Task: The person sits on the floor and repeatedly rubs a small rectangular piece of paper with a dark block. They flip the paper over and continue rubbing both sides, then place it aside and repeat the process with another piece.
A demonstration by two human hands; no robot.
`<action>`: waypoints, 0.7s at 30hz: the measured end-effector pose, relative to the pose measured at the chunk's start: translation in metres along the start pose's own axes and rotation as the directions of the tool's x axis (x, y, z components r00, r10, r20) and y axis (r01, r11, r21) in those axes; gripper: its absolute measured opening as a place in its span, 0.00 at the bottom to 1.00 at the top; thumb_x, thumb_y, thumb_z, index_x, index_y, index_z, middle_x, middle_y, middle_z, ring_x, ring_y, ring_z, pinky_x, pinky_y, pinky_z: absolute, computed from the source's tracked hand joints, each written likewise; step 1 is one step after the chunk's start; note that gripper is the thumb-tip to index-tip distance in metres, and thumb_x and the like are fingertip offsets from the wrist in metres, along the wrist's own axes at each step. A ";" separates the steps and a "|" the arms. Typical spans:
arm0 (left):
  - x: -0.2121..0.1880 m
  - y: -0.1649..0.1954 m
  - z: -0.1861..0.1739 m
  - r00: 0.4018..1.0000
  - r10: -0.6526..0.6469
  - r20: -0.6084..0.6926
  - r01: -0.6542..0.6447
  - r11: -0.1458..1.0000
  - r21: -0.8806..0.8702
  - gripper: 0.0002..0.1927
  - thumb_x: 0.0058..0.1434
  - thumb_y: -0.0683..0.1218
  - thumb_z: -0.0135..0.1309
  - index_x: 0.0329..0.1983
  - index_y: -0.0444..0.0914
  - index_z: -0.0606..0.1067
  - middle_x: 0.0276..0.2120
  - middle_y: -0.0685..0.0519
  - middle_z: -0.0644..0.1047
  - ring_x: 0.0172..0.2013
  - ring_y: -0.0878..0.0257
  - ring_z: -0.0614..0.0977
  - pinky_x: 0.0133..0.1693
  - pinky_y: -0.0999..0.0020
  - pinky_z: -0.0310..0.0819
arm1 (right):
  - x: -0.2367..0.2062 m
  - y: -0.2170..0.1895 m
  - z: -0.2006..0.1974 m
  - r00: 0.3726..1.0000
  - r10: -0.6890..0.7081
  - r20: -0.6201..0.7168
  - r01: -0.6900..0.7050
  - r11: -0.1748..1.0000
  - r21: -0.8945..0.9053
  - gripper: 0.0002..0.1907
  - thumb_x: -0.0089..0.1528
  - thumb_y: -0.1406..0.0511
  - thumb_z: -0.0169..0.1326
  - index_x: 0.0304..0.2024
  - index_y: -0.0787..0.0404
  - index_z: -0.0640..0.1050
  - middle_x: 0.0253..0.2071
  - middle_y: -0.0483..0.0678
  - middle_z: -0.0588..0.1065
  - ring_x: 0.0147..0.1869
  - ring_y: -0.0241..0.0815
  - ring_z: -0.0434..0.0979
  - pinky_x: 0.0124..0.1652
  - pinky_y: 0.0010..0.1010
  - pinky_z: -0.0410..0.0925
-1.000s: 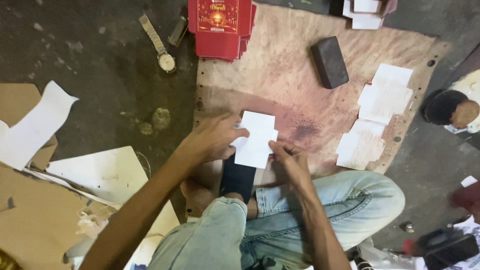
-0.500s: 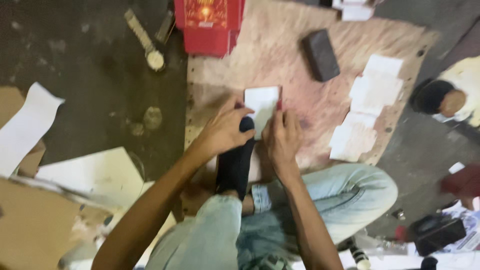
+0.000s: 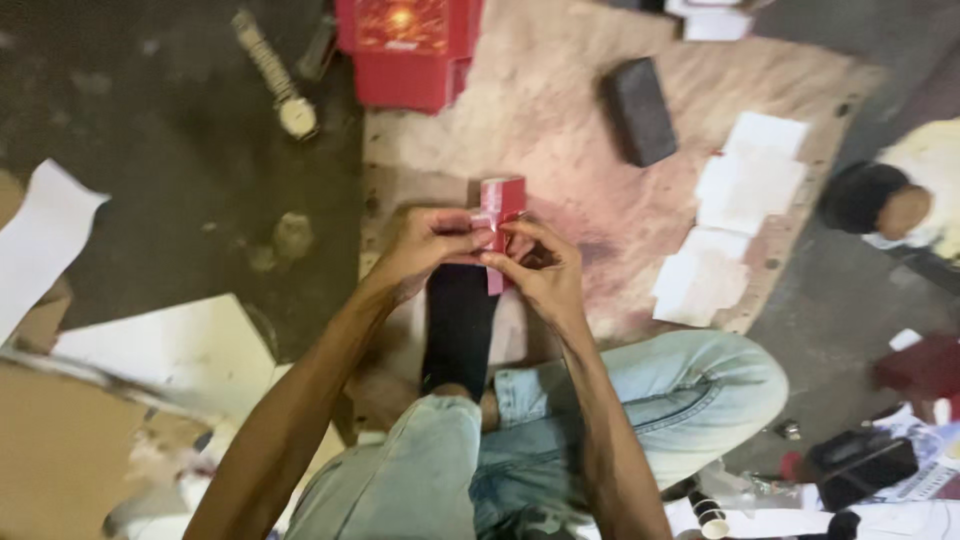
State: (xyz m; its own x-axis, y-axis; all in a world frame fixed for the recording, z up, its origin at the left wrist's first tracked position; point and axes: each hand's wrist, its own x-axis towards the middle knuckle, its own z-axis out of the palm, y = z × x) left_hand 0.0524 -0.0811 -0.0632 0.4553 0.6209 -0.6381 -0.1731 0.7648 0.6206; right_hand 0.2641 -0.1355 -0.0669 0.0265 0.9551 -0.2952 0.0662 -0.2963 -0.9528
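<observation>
Above black sock (image 3: 458,325), left hand (image 3: 425,250), right hand (image 3: 540,275) pinching red folded card (image 3: 498,215) between grips.

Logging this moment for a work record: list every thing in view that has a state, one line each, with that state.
Left hand: gripping the red folded card.
Right hand: pinching the same card.
Red folded card: folded, held upright above the board.
Red box stack: resting on the board's far edge.
Dark block: lying flat.
White sheets: lying flat, overlapping.
Wristwatch: lying stretched out on the floor.
Board: flat, stained.
</observation>
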 end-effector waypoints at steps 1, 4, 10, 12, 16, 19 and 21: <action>0.007 0.000 0.010 0.998 0.067 -0.009 -0.066 0.998 0.021 0.17 0.62 0.44 0.63 0.51 0.30 0.79 0.41 0.49 0.83 0.41 0.62 0.86 0.44 0.66 0.86 | 0.001 0.000 -0.004 0.998 0.063 0.021 -0.064 0.997 0.036 0.23 0.53 0.70 0.71 0.51 0.64 0.82 0.36 0.38 0.74 0.36 0.27 0.73 0.35 0.18 0.69; 0.016 -0.008 0.052 0.974 0.189 -0.122 -0.156 0.957 0.244 0.19 0.62 0.44 0.64 0.53 0.30 0.78 0.43 0.46 0.82 0.42 0.59 0.86 0.43 0.63 0.86 | 0.003 -0.001 -0.015 0.985 0.170 0.018 -0.170 0.985 0.009 0.24 0.56 0.71 0.69 0.55 0.62 0.82 0.35 0.37 0.71 0.33 0.26 0.67 0.31 0.18 0.63; -0.003 0.006 0.038 0.562 0.534 0.631 -0.470 -0.421 0.775 0.24 0.62 0.45 0.56 0.63 0.43 0.73 0.63 0.48 0.72 0.65 0.51 0.74 0.65 0.55 0.68 | 0.008 -0.011 -0.033 0.995 0.068 0.076 -0.068 0.998 0.002 0.24 0.59 0.74 0.65 0.58 0.61 0.80 0.37 0.36 0.69 0.35 0.24 0.67 0.31 0.16 0.63; 0.002 0.016 0.021 0.485 0.292 0.825 -0.724 -0.395 0.565 0.31 0.67 0.51 0.54 0.71 0.32 0.68 0.70 0.44 0.68 0.71 0.55 0.66 0.69 0.54 0.59 | 0.009 -0.017 -0.039 0.996 0.078 0.048 -0.078 0.997 0.006 0.24 0.59 0.74 0.65 0.59 0.61 0.80 0.37 0.37 0.69 0.35 0.24 0.66 0.32 0.16 0.62; 0.019 0.025 0.015 0.527 0.170 0.833 -0.791 -0.260 0.553 0.38 0.66 0.55 0.51 0.75 0.33 0.60 0.73 0.44 0.62 0.74 0.55 0.59 0.72 0.55 0.48 | 0.013 -0.024 -0.048 0.989 0.135 -0.060 -0.141 0.982 -0.125 0.24 0.60 0.74 0.66 0.59 0.60 0.81 0.33 0.37 0.72 0.31 0.25 0.64 0.31 0.18 0.62; 0.024 0.025 0.022 0.562 0.144 0.815 -0.787 -0.211 0.580 0.38 0.67 0.57 0.50 0.76 0.34 0.58 0.74 0.45 0.60 0.75 0.55 0.57 0.73 0.56 0.48 | 0.014 -0.032 -0.055 0.983 0.179 0.032 -0.167 0.958 -0.233 0.23 0.61 0.73 0.65 0.59 0.60 0.81 0.33 0.38 0.76 0.31 0.24 0.67 0.31 0.19 0.65; 0.024 0.023 0.024 0.562 0.155 0.812 -0.791 -0.184 0.583 0.38 0.68 0.58 0.50 0.76 0.35 0.58 0.74 0.46 0.60 0.74 0.55 0.57 0.73 0.56 0.48 | 0.025 -0.059 -0.065 0.970 -0.034 0.242 0.135 0.899 -0.416 0.25 0.55 0.70 0.66 0.56 0.65 0.79 0.38 0.46 0.80 0.37 0.28 0.72 0.35 0.23 0.69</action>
State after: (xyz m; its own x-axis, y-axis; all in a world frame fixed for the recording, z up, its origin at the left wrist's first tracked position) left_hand 0.0807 -0.0529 -0.0536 0.9386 0.3279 0.1072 0.1808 -0.7323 0.6565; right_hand 0.3261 -0.0947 -0.0129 -0.2178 0.9376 -0.2711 0.4783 -0.1396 -0.8670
